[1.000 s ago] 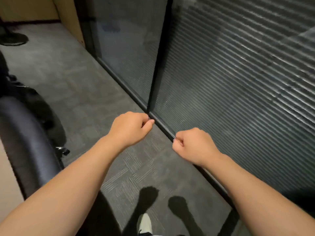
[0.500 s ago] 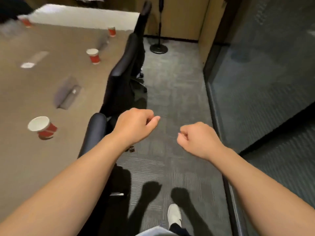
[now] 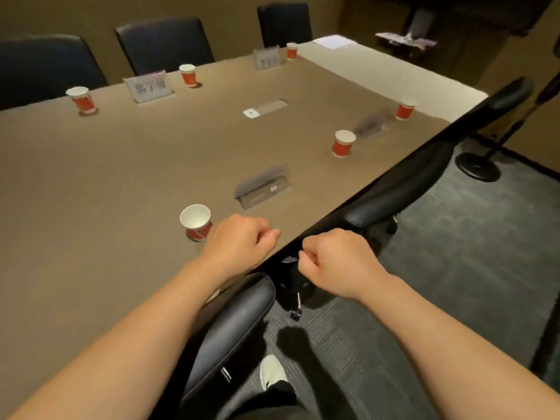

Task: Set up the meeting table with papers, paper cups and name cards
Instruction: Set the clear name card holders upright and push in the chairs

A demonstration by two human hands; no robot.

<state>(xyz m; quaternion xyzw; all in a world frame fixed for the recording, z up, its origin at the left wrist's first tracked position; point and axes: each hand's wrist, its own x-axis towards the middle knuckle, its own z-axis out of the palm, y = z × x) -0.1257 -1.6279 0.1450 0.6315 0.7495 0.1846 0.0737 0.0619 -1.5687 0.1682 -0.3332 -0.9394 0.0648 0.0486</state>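
Note:
A long brown meeting table fills the left and middle of the view. Several red-and-white paper cups stand on it; the nearest cup is just left of my left hand, another cup stands further along the near side. Clear name cards stand on the table: one near me, one on the far side. White paper lies at the far end. My left hand hovers over the table edge, fingers curled, holding nothing. My right hand is a fist beside the table, empty.
Black office chairs are pushed in along the near edge, and more chairs line the far side. A black floor stand base sits on the grey carpet at right. My shoe shows at the bottom.
My view has swung left from the glass wall and carpet to the meeting table. Both hands stay curled and empty in front of me.

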